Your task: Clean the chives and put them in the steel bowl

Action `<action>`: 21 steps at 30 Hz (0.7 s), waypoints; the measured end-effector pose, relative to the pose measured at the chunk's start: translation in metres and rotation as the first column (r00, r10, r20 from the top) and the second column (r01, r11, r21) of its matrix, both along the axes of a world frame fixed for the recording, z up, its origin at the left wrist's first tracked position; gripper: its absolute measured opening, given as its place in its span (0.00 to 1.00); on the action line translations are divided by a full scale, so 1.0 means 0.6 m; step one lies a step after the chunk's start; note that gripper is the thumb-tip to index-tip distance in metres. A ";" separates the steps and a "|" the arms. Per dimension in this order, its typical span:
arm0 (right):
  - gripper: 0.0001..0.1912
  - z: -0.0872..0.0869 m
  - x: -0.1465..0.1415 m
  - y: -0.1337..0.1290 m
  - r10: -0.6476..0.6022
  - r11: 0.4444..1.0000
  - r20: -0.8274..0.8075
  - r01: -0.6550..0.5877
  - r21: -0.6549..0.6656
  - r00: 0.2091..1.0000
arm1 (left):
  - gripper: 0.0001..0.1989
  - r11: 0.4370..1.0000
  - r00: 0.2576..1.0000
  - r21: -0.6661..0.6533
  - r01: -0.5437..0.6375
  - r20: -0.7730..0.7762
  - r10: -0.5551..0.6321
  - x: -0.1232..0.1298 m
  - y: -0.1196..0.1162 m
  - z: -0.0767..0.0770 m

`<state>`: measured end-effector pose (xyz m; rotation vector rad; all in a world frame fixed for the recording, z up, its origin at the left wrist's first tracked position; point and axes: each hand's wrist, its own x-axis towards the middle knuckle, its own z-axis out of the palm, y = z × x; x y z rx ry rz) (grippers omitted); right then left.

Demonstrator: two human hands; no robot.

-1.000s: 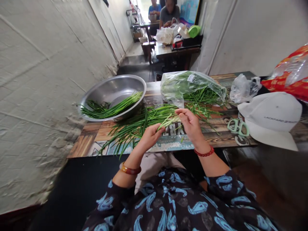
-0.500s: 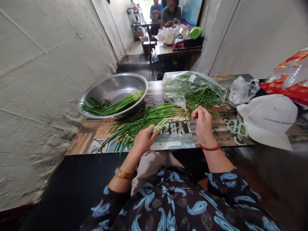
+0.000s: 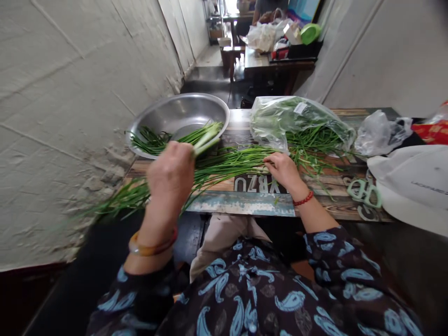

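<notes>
Wrapped round a bunch of garlic chives (image 3: 206, 142), my left hand (image 3: 171, 175) is closed and raised near the basin's front rim; it is smeared by motion. The pale stem ends point right and the green leaves trail left over the table edge. My right hand (image 3: 283, 169) pinches at the stem ends of the loose garlic chives (image 3: 234, 161) lying on the table. More chives rest inside the steel basin (image 3: 175, 103). A clear plastic bag (image 3: 273, 123), partly open, holds further chives behind my right hand.
Right of my right hand lie pale green scissors (image 3: 364, 192) and a white cap (image 3: 413, 175). A crumpled plastic bag (image 3: 380, 133) and red packaging (image 3: 434, 133) are behind them. The wall (image 3: 70, 116) runs close on the left. Another table (image 3: 255, 63) and a person stand farther back.
My left hand has moved up and left with the bunch, toward the basin. My right hand has shifted slightly left, onto the stem ends of the pile. The view has turned slightly left and down.
</notes>
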<state>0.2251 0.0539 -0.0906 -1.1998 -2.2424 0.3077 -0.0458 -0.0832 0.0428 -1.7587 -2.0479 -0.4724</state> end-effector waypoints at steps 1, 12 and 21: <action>0.09 -0.002 -0.001 0.002 -0.035 0.999 0.053 0.035 0.009 0.998 | 0.09 0.995 0.997 -0.082 0.053 0.066 -0.047 0.011 0.013 -0.020; 0.09 -0.002 0.009 0.011 -0.067 0.996 -0.299 0.045 -0.079 0.952 | 0.13 0.890 0.455 0.145 0.432 0.817 -0.353 0.110 0.178 -0.152; 0.14 0.063 -0.017 0.055 -0.196 0.955 -0.675 -0.017 -0.296 0.711 | 0.16 0.798 0.119 0.179 0.575 0.947 -0.298 0.132 0.231 -0.135</action>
